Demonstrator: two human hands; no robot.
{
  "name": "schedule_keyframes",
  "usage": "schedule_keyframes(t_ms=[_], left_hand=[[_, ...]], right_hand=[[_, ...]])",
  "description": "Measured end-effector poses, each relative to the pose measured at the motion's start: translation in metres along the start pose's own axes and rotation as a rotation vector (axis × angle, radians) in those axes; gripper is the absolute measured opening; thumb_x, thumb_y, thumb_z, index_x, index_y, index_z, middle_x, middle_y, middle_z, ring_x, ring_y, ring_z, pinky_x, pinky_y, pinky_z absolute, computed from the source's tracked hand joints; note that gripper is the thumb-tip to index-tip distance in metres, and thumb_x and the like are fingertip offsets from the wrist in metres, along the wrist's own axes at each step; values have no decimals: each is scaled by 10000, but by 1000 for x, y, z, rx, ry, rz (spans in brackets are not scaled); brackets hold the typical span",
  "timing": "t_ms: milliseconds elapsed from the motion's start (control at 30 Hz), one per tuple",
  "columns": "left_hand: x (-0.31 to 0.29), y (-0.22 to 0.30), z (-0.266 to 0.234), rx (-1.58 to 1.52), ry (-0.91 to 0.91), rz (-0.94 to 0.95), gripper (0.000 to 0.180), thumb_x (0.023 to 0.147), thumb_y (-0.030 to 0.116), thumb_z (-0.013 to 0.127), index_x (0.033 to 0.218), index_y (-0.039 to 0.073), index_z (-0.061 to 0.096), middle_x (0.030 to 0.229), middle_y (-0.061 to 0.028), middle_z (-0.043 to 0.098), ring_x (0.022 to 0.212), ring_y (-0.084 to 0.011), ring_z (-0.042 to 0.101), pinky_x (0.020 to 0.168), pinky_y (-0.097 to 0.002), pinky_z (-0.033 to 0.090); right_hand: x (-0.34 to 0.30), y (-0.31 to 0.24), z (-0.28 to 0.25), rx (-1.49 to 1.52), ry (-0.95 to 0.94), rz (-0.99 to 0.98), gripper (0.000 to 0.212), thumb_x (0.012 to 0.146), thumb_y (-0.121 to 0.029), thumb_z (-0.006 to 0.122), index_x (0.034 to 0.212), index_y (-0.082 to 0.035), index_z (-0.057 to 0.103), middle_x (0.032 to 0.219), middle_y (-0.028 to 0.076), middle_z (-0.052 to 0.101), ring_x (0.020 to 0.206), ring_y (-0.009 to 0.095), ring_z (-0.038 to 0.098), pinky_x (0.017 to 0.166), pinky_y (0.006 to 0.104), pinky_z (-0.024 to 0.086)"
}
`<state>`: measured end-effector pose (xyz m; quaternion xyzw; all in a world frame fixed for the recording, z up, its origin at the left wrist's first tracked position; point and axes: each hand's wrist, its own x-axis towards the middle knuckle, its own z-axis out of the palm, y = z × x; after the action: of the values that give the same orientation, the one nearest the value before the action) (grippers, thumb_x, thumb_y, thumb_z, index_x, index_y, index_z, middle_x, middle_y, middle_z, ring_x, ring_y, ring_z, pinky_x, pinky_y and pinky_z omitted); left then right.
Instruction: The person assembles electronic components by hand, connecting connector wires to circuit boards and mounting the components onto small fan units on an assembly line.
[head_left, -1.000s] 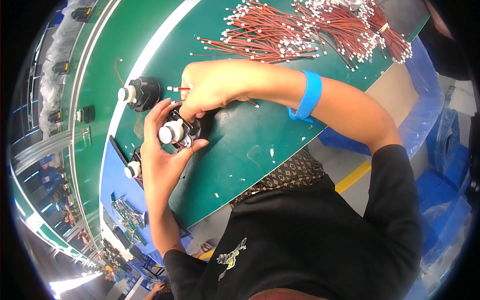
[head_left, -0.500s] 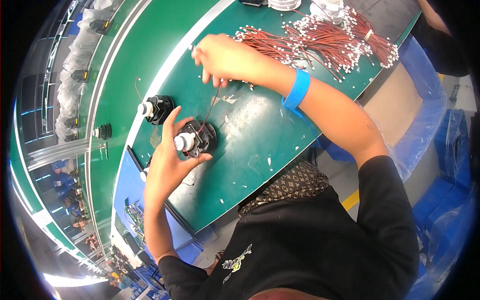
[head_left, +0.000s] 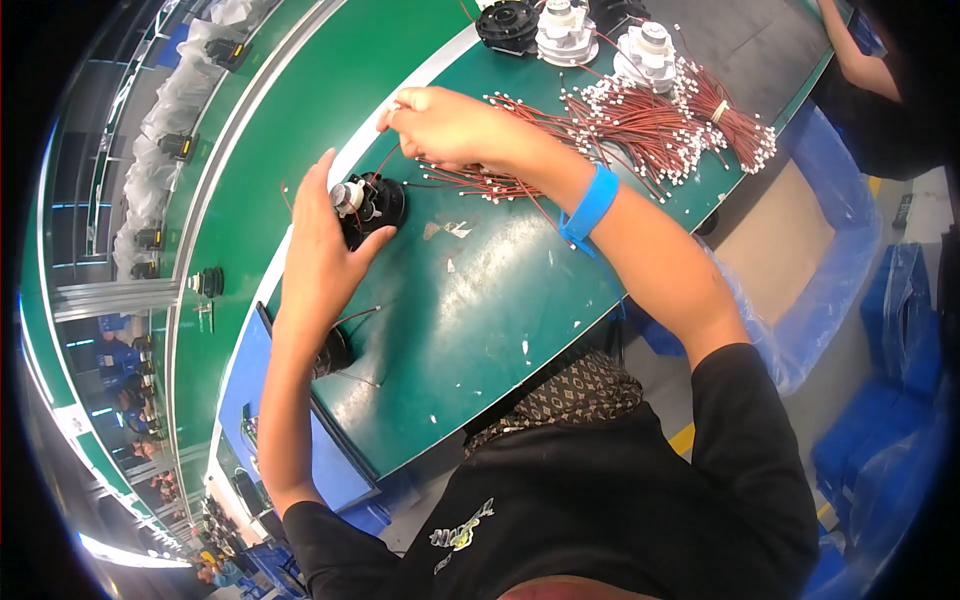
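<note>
My left hand (head_left: pixel 320 250) curls around a black, round motor unit (head_left: pixel 388 206) with a white-and-silver cap, thumb on the near side. Its far side is partly hidden by my fingers. From that unit a thin red wire (head_left: pixel 384 164) runs up to my right hand (head_left: pixel 440 125), whose fingers are pinched together on it. A blue band (head_left: pixel 592 205) circles my right wrist. Another black unit (head_left: pixel 335 352), with loose leads, sits beside my left forearm and is partly covered by it. Bundled red wires (head_left: pixel 640 130) with white connectors lie beyond my right forearm.
White motor units (head_left: pixel 566 38) and a black one (head_left: pixel 507 27) stand at the far end of the green table (head_left: pixel 480 330). Left of it runs a green conveyor (head_left: pixel 250 150) carrying a small unit (head_left: pixel 207 282). A blue-lined box (head_left: pixel 800 250) is at right, near another person's arm (head_left: pixel 862 65).
My left hand and the motor unit have moved away from me, nearer the right hand. The wire between them spans a shorter gap. The whole view has shifted slightly.
</note>
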<state>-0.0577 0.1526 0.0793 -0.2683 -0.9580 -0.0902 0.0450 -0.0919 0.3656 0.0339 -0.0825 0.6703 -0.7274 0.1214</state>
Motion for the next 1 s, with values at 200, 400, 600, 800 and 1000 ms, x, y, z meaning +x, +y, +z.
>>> schedule_keyframes(t_ms=[200, 400, 600, 800, 1000], left_hand=[[-10, -52, -19, 93, 48, -55, 708, 809, 352, 772, 1381, 75, 459, 1450, -222, 411, 1363, -373, 384, 1094, -450, 359], [-20, -60, -23, -296, -271, -349, 467, 861, 162, 708, 1292, 88, 543, 1231, -130, 610, 1073, -230, 607, 983, -360, 455], [-52, -58, -41, -573, -455, -166, 554, 802, -23, 656, 1327, 95, 521, 1449, -134, 445, 1320, -262, 462, 1100, -383, 356], [-66, -38, -37, -640, -489, 18, 1035, 729, -37, 717, 1560, 132, 124, 1567, -196, 276, 1476, -324, 231, 1176, -415, 234], [-76, -16, -25, -315, -352, -255, 916, 728, 151, 830, 1487, 75, 321, 1396, -227, 498, 1299, -344, 505, 1048, -402, 430]], right_hand=[[-13, -13, 6, 73, -106, 86, 281, 1008, -235, 441, 1148, -11, 536, 719, -24, 465, 495, 34, 331, 398, 220, 249], [-16, -6, 17, 51, -232, 8, 290, 1016, -267, 482, 1086, -57, 669, 730, -65, 482, 518, 19, 331, 422, 209, 255], [-25, -10, 28, 61, -513, 122, 322, 967, -192, 491, 1234, -25, 558, 763, -46, 559, 536, 26, 350, 459, 200, 281], [-23, 3, 44, -76, -589, 196, 239, 880, -198, 604, 1042, -23, 619, 756, 6, 622, 536, 46, 402, 458, 225, 313], [-22, 15, 50, -125, -435, 221, 161, 827, -206, 676, 873, -54, 698, 746, -4, 638, 524, 50, 427, 453, 242, 318]])
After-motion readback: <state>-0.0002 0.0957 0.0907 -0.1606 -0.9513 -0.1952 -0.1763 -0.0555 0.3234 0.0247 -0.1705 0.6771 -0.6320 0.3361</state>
